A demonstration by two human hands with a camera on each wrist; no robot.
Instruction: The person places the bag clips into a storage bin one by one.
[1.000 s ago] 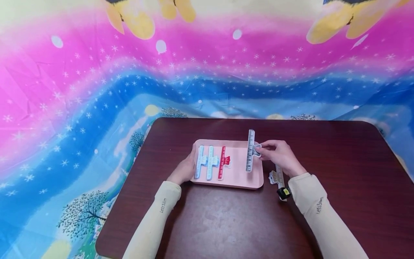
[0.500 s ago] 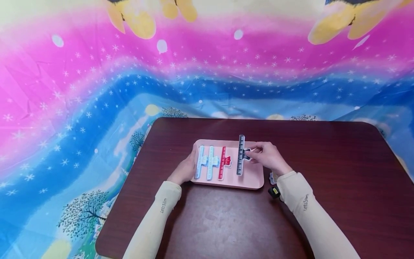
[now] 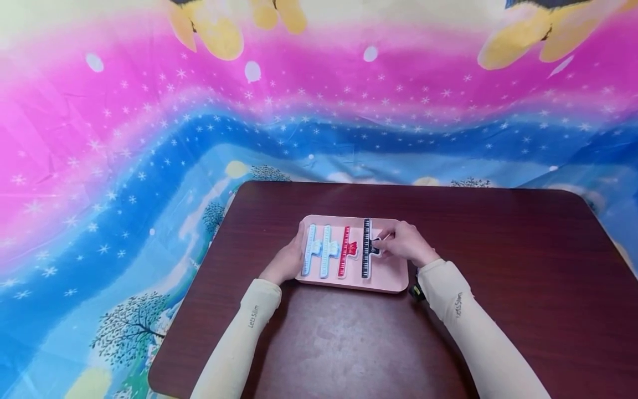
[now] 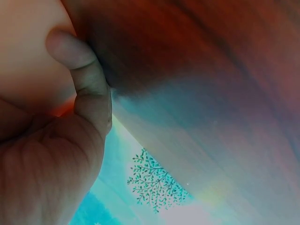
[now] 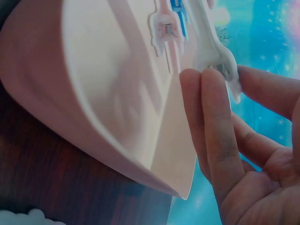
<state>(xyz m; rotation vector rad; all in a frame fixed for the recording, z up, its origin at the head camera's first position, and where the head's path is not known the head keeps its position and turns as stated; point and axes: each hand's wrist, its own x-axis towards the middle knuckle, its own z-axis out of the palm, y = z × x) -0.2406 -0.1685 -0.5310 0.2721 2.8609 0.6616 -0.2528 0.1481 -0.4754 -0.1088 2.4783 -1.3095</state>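
My right hand [image 3: 406,242] pinches the handle of a black piano-key book clip [image 3: 366,252] over the right half of a pink tray [image 3: 391,277]. The right wrist view shows that clip [image 5: 218,56] from its white side, between the thumb and fingertips. Left of it in the tray lie a red clip [image 3: 344,257] and two light blue clips [image 3: 325,256], roughly parallel, handles to the right. My left hand [image 3: 286,259] holds the tray's left edge; in the left wrist view its thumb [image 4: 75,54] lies against the tray, the other fingers largely hidden.
The tray stands on a dark brown table [image 3: 498,238]. A pale scalloped edge [image 5: 30,218] shows on the table beside the tray in the right wrist view. Behind the table hangs a colourful patterned cloth [image 3: 319,100].
My right hand has carried the black clip left and down toward the red clip. Its forearm now hides the clear clip on the table. The left hand keeps its place at the tray.
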